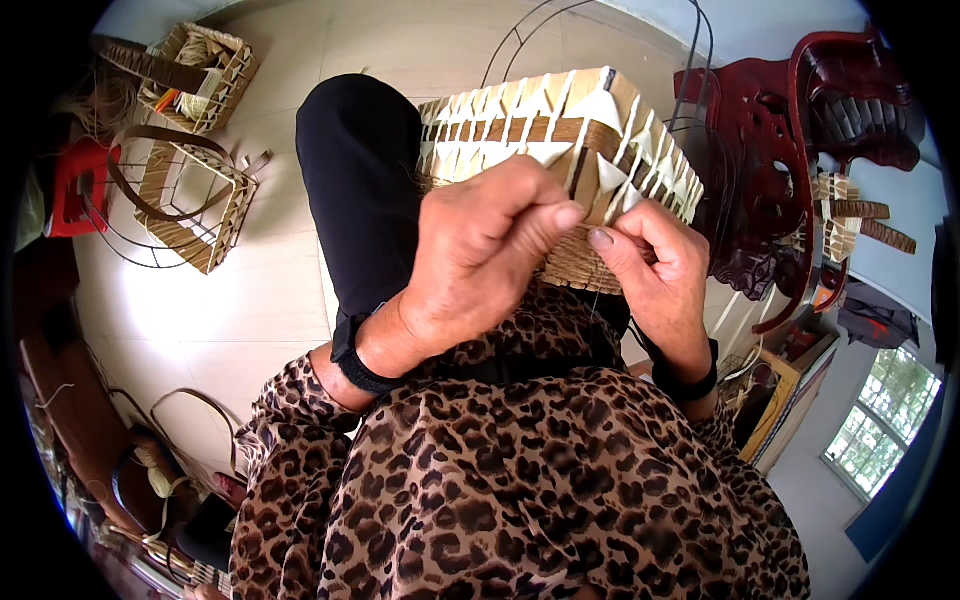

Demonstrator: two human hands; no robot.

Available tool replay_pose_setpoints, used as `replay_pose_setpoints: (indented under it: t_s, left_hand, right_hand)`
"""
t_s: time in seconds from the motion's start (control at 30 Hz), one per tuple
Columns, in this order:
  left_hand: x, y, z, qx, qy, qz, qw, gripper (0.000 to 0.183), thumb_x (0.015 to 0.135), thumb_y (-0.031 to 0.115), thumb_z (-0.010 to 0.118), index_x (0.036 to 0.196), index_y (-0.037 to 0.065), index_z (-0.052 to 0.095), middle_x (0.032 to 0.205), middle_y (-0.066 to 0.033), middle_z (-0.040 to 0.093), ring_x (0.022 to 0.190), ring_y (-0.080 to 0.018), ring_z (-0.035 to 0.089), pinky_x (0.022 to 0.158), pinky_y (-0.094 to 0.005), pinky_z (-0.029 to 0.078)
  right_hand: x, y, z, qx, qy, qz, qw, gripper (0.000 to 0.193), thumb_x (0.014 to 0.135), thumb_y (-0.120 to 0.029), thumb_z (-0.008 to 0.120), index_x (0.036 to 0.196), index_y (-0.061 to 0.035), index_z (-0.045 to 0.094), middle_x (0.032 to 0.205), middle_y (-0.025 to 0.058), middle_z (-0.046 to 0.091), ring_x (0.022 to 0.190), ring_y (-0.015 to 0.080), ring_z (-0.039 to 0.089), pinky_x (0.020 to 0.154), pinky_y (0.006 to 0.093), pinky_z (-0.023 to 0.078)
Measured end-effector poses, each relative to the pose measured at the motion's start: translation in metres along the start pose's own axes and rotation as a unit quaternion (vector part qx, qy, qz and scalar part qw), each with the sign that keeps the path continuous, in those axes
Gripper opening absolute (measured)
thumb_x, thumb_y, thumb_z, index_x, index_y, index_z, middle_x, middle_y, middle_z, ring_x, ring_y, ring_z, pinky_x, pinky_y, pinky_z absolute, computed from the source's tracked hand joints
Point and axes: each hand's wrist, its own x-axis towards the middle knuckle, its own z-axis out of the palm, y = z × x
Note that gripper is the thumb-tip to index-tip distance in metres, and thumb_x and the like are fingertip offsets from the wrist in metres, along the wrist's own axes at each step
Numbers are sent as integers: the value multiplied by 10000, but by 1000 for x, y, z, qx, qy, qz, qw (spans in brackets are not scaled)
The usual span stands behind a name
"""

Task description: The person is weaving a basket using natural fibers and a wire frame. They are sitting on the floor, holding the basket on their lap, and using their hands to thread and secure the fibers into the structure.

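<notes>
On my lap rests a woven basket [575, 140], its side banded in brown and laced with pale strips and white triangular pieces. My left hand [485, 245] is closed in front of its near side, thumb pressed over the curled fingers. Close beside it, at the basket's near corner, my right hand [655, 260] pinches thumb against forefinger next to a white lacing strip [622, 195]. Whatever lies between the fingers of either hand is too small or hidden to make out. Both wrists wear black bands.
Another wire-framed basket [195, 205] with a brown handle stands on the tiled floor at left. Behind it a basket [205, 80] holds coiled strands. A red stool [78, 185] is at far left. Carved dark-red wooden furniture [750, 150] stands close on the right.
</notes>
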Motion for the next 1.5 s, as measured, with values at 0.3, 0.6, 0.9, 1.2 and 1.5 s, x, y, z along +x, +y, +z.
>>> replay_pose_setpoints:
  t_s: [0.3,0.6,0.9,1.2,1.5]
  left_hand:
    - [-2,-5,-13,-336,52,-188,921,154,919,90,626,793,26,563,714,39,539,647,-31,438,594,-180,382]
    - [1,-5,-23,-339,11,-160,927,157,967,191,556,897,51,540,669,-44,548,533,-76,430,487,-210,366]
    - [9,-12,-34,-355,39,-184,916,164,979,208,533,883,75,521,643,-42,530,482,-86,364,460,-224,332]
    - [-6,-16,-53,-103,53,-70,991,384,925,276,608,1193,13,529,1186,-130,570,1055,-193,553,852,-316,445]
    - [-3,-16,-44,72,-10,-111,991,731,774,196,775,1373,12,400,1327,-124,441,1239,-219,422,1034,-374,311]
  right_hand:
    - [5,1,12,19,-11,-16,1000,218,825,-106,707,723,-3,545,617,54,512,524,137,473,495,284,378]
    - [5,8,17,61,-16,-28,998,224,838,-113,693,722,-4,536,615,54,514,516,138,468,482,289,371]
    - [11,13,17,94,-25,-51,994,182,842,-92,683,737,-4,563,597,34,546,496,95,464,450,268,358]
    - [-27,63,-13,135,-6,52,989,95,824,-74,689,876,-3,651,686,-6,601,610,44,493,550,213,398]
    - [-53,96,-18,97,14,102,990,103,802,-47,658,845,-3,576,700,-2,561,625,57,469,554,227,388]
